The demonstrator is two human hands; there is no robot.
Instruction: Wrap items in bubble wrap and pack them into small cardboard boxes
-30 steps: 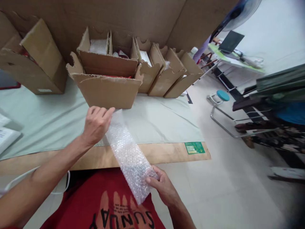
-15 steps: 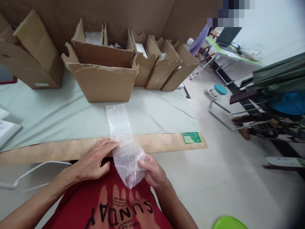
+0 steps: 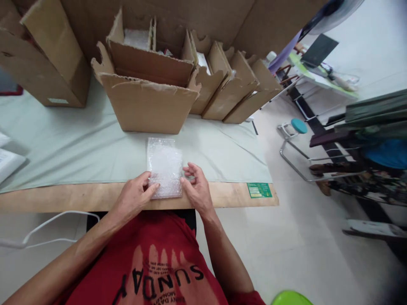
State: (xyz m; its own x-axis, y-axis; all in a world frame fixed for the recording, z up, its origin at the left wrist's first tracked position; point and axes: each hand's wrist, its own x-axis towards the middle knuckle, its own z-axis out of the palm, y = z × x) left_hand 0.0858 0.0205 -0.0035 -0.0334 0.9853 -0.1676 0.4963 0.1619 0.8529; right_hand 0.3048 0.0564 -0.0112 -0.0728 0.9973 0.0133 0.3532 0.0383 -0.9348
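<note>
A strip of clear bubble wrap [image 3: 165, 169] lies doubled over on the table, its near end at the wooden front edge and a shorter layer showing at its far end. On its left side, my left hand [image 3: 135, 190] has the thumb on top and a finger at the side, closed on the wrap. At the right side is my right hand [image 3: 197, 186], open, with its thumb at the wrap's edge and its fingers apart and bent. Whether anything lies between the layers I cannot tell.
Behind the wrap stands an open cardboard box [image 3: 152, 106], with several narrow boxes beside and behind it. A larger carton [image 3: 60, 80] is at the left, and white packets [image 3: 9, 163] lie at the left edge. A green card [image 3: 260, 190] sits on the wood at right.
The bubble wrap's loose near end, earlier hanging over my lap in my right hand, has been folded forward onto the table. Both hands have moved forward to its sides.
</note>
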